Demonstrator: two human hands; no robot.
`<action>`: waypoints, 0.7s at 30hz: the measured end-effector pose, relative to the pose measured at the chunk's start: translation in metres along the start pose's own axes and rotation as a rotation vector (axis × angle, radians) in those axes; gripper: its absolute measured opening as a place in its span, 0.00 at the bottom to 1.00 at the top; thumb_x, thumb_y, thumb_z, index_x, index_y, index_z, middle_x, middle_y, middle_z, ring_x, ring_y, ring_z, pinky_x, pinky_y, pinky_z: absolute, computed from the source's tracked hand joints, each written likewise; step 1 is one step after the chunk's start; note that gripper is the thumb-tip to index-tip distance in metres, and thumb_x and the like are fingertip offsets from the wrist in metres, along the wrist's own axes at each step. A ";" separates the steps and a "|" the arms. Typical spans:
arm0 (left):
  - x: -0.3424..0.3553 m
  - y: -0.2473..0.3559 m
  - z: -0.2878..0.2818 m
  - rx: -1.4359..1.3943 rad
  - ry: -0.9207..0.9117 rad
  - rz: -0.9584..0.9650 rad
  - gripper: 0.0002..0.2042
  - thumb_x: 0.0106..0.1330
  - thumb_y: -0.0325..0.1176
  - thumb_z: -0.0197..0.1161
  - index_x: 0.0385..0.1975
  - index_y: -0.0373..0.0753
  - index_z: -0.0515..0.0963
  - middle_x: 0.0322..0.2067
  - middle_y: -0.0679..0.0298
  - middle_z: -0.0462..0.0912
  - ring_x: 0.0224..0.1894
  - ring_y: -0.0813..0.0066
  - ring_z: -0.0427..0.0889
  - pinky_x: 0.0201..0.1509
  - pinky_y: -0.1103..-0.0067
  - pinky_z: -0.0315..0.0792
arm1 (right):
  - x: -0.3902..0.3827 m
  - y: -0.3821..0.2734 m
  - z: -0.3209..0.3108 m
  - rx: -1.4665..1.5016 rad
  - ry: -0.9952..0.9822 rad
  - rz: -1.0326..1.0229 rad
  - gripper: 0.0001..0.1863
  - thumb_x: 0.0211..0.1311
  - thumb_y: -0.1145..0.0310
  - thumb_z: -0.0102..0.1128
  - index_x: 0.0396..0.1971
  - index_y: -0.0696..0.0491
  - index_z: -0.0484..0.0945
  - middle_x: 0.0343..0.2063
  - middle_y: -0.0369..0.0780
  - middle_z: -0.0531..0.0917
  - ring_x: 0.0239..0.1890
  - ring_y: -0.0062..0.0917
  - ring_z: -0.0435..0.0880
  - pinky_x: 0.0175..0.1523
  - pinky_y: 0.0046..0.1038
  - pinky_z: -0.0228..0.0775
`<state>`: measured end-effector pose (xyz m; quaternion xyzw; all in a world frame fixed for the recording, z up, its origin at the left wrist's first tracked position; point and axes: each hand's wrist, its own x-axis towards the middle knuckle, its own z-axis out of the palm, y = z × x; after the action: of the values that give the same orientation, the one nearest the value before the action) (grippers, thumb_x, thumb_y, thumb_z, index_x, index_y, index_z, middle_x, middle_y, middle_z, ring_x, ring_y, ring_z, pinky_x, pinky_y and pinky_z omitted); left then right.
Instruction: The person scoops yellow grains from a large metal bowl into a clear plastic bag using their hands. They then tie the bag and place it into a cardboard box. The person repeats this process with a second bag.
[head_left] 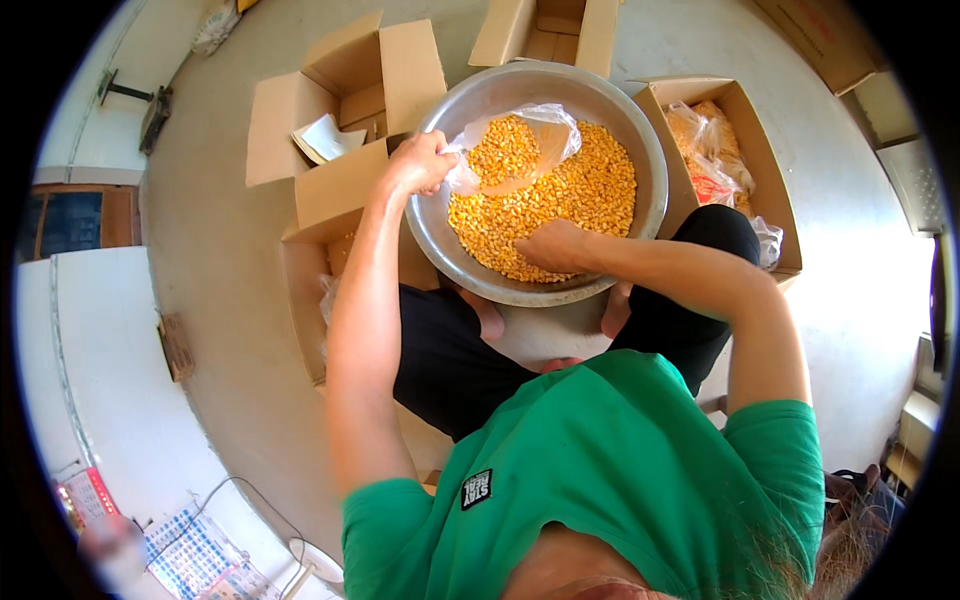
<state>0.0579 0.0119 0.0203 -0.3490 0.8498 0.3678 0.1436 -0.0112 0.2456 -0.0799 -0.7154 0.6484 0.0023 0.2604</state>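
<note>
Within the basin (650,175), I logged glossy golden kernels (590,195); left hand (422,163) clutched clear bag (553,145); right hand (552,246) touched kernels, grip unclear.

- Between left hand (422,163) and right hand (555,247): passage above loose yellow corn kernels (605,185).
- Right of left grip: thin transparent plastic bag (556,142) obstructs.
- Left of it: open brown cardboard box (275,130).
- Encircling right hand: round grey metal basin (650,165).

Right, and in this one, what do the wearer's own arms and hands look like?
The left hand and right hand wear no gloves, and no watch or bracelet shows at either wrist. The arms are bare up to plain green short sleeves, which end above the elbows. No cables or markings show on them.
</note>
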 end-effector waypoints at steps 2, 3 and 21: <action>0.003 -0.005 0.002 -0.004 0.010 0.007 0.12 0.63 0.38 0.60 0.30 0.34 0.73 0.17 0.60 0.77 0.18 0.74 0.76 0.22 0.74 0.72 | -0.004 0.003 -0.009 -0.001 -0.060 -0.025 0.12 0.60 0.68 0.49 0.29 0.57 0.81 0.28 0.50 0.84 0.32 0.44 0.85 0.36 0.44 0.76; 0.002 -0.004 0.003 0.007 0.013 0.004 0.12 0.63 0.38 0.60 0.30 0.34 0.74 0.17 0.60 0.78 0.18 0.73 0.77 0.23 0.74 0.72 | -0.005 0.007 -0.014 -0.007 -0.081 -0.042 0.12 0.59 0.69 0.50 0.29 0.58 0.82 0.28 0.50 0.84 0.33 0.44 0.85 0.36 0.43 0.76; 0.013 -0.004 0.006 0.272 0.074 0.103 0.13 0.62 0.40 0.57 0.33 0.34 0.74 0.32 0.48 0.80 0.36 0.54 0.80 0.41 0.65 0.73 | -0.004 0.010 -0.006 0.301 -0.239 -0.191 0.14 0.61 0.63 0.48 0.32 0.58 0.79 0.28 0.51 0.82 0.34 0.43 0.83 0.40 0.41 0.73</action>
<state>0.0513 0.0082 0.0078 -0.2957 0.9133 0.2431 0.1391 -0.0229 0.2473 -0.0771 -0.7214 0.5352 -0.0343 0.4382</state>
